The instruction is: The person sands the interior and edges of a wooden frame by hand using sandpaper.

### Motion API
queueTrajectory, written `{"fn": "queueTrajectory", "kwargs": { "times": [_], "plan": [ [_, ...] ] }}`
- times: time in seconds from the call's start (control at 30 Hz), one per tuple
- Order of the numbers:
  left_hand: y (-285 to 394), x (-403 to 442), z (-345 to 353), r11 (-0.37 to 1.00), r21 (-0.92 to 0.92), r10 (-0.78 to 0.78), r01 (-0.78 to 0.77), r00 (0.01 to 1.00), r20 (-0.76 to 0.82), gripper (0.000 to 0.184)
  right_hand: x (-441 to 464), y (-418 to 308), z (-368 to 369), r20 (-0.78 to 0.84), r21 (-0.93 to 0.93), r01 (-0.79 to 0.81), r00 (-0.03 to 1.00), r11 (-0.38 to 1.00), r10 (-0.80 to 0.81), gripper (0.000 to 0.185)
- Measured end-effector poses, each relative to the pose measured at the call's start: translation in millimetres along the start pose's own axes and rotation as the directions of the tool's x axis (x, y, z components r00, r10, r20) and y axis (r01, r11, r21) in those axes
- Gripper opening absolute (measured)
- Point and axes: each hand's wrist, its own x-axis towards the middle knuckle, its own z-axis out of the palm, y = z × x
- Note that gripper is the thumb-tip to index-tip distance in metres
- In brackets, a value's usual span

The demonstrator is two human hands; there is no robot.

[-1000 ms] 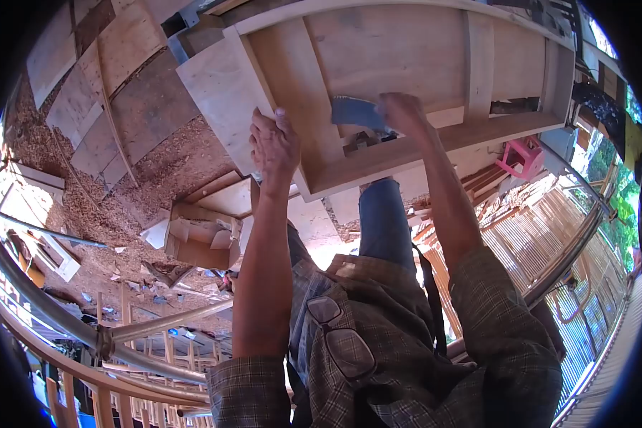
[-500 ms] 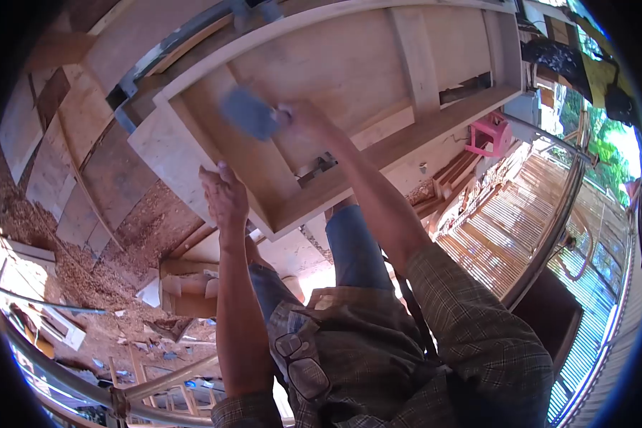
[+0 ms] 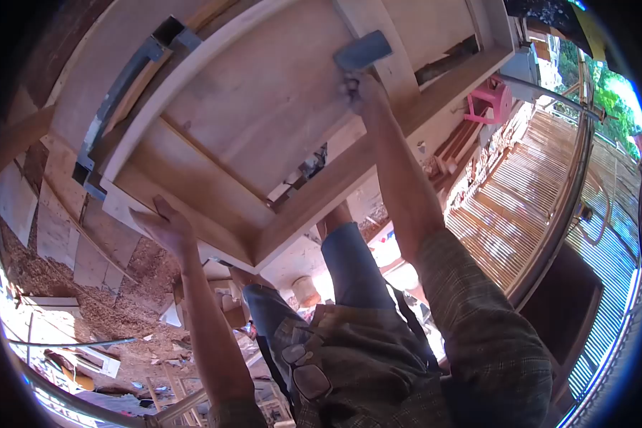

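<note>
A large shallow wooden frame [image 3: 314, 187] with a thin panel back lies tilted in front of me, its near corner above my knees. My left hand [image 3: 168, 227] grips its left side board, thumb over the rim and fingers along the outer face. My right hand [image 3: 366, 93] is closed around a mallet with a grey-blue block head [image 3: 364, 51], handle mostly hidden by the fingers. The mallet is over the panel beside a cross-board [image 3: 385, 60]; contact with the wood cannot be made out.
A grey metal clamp-like bar [image 3: 118, 100] runs along the far left side. Plywood offcuts [image 3: 16, 196] and wood shavings [image 3: 118, 296] cover the floor at left. A pink plastic stool [image 3: 491, 100] stands at right, near a slatted platform [image 3: 513, 178] and a metal pole [image 3: 549, 93].
My right hand has carried the mallet rightward and up, from the left bay towards the cross-board. The frame appears further left in view. My left hand is lower on its side board's outer face.
</note>
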Motion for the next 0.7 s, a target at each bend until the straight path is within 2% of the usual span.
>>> {"fn": "queueTrajectory", "kwargs": {
  "times": [0.03, 0.07, 0.1, 0.13, 0.17, 0.2, 0.23, 0.27, 0.3, 0.33, 0.37, 0.4, 0.47, 0.5, 0.53, 0.57, 0.6, 0.63, 0.67, 0.7],
  "plan": [
    [1.8, 7.5, 4.5, 1.0, -0.01, 0.018, -0.018, 0.999, -0.038, 0.063, 14.5, -0.1, 19.8, 0.282, 0.303, -0.59, 0.806, 0.749, 0.521, 0.008],
    [-0.5, 11.1, 9.1, 1.0, -0.02, 0.017, -0.018, 0.998, -0.063, 0.061, 18.5, -36.7, 33.6, 0.308, 0.319, -0.581, 0.811, 0.749, 0.498, 0.008],
    [-4.1, 1.7, 5.5, 1.0, -0.003, 0.005, -0.005, 1.0, -0.03, 0.058, -4.9, -96.8, 19.0, 0.332, 0.353, -0.352, 0.913, 0.867, 0.236, 0.005],
    [2.9, 0.7, 1.0, 0.997, -0.044, -0.062, 0.063, 0.998, 0.032, 0.058, -26.8, -125.4, -3.4, 0.332, 0.37, -0.121, 0.943, 0.921, -0.01, 0.009],
    [1.3, -4.4, -4.2, 0.998, -0.032, -0.056, 0.058, 0.997, 0.048, 0.058, -24.5, -118.8, -13.3, 0.32, 0.367, -0.13, 0.948, 0.921, 0.006, 0.009],
    [1.2, -2.6, 1.2, 0.997, -0.053, -0.053, 0.054, 0.998, 0.017, 0.057, -3.9, -110.8, -9.0, 0.078, 0.199, 0.309, 0.941, 0.93, -0.329, 0.009],
    [3.4, 1.8, 5.5, 0.997, -0.065, -0.049, 0.049, 0.999, -0.004, 0.057, 14.0, -98.5, -4.4, -0.106, -0.071, 0.642, 0.756, 0.763, -0.646, 0.01],
    [6.2, 1.0, 2.6, 0.998, -0.032, -0.053, 0.054, 0.998, 0.028, 0.061, 22.3, -63.8, 16.0, -0.02, -0.203, 0.292, 0.953, 0.935, -0.302, 0.015],
    [7.3, -3.2, -2.1, 0.999, -0.016, -0.041, 0.042, 0.998, 0.05, 0.061, 9.2, -60.4, 10.1, -0.04, -0.212, 0.268, 0.959, 0.94, -0.282, 0.015],
    [10.1, -4.6, 1.0, 1.0, 0.019, 0.01, -0.01, 1.0, 0.002, 0.058, 0.7, -61.8, 11.6, 0.138, 0.067, -0.195, 0.973, 0.979, 0.184, 0.013],
    [9.7, 0.3, 4.0, 0.997, 0.057, 0.057, -0.053, 0.996, -0.065, 0.056, -0.9, -59.4, 23.3, 0.433, 0.222, -0.646, 0.737, 0.731, 0.52, 0.012],
    [5.1, 8.4, 13.3, 0.997, 0.064, 0.048, -0.042, 0.994, -0.094, 0.056, 2.9, -52.1, 39.4, 0.461, 0.213, -0.65, 0.726, 0.73, 0.511, 0.012],
    [1.3, 1.8, -1.1, 0.977, 0.103, -0.194, 0.185, 0.978, 0.083, 0.053, -28.4, -19.6, 22.7, 0.275, -0.022, -0.518, 0.819, 0.855, 0.503, 0.018],
    [-0.3, -0.6, -8.2, 0.979, 0.096, -0.189, 0.181, 0.979, 0.083, 0.053, -20.7, -17.0, 25.4, 0.213, -0.134, -0.395, 0.884, 0.909, 0.416, 0.022],
    [1.9, 2.0, -1.8, 0.99, 0.031, -0.14, 0.139, 0.989, 0.044, 0.053, 9.2, -27.5, 38.1, 0.176, -0.234, -0.212, 0.951, 0.949, 0.256, 0.025],
    [6.6, 1.6, 2.7, 0.995, -0.014, -0.098, 0.098, 0.995, 0.022, 0.053, 25.7, -38.6, 39.6, 0.134, -0.346, -0.053, 0.985, 0.937, 0.105, 0.028],
    [7.5, 0.8, 2.2, 0.996, 0.011, -0.092, 0.092, 0.996, 0.019, 0.055, 16.7, -34.8, 41.6, 0.212, -0.129, -0.348, 0.905, 0.929, 0.369, 0.028],
    [10.2, 0.2, -2.8, 0.996, 0.014, -0.088, 0.088, 0.996, 0.034, 0.055, -2.4, -31.4, 45.5, 0.345, 0.064, -0.629, 0.742, 0.775, 0.575, 0.028],
    [14.8, 3.7, 0.0, 0.997, -0.052, -0.063, 0.064, 0.998, 0.02, 0.056, -15.5, -54.0, 46.3, 0.349, 0.063, -0.617, 0.75, 0.784, 0.562, 0.028],
    [16.4, 0.4, 2.7, 0.993, -0.109, -0.052, 0.053, 0.999, 0.012, 0.058, -36.4, -88.2, 40.9, 0.392, 0.1, -0.457, 0.834, 0.884, 0.388, 0.027]
  ]
}}
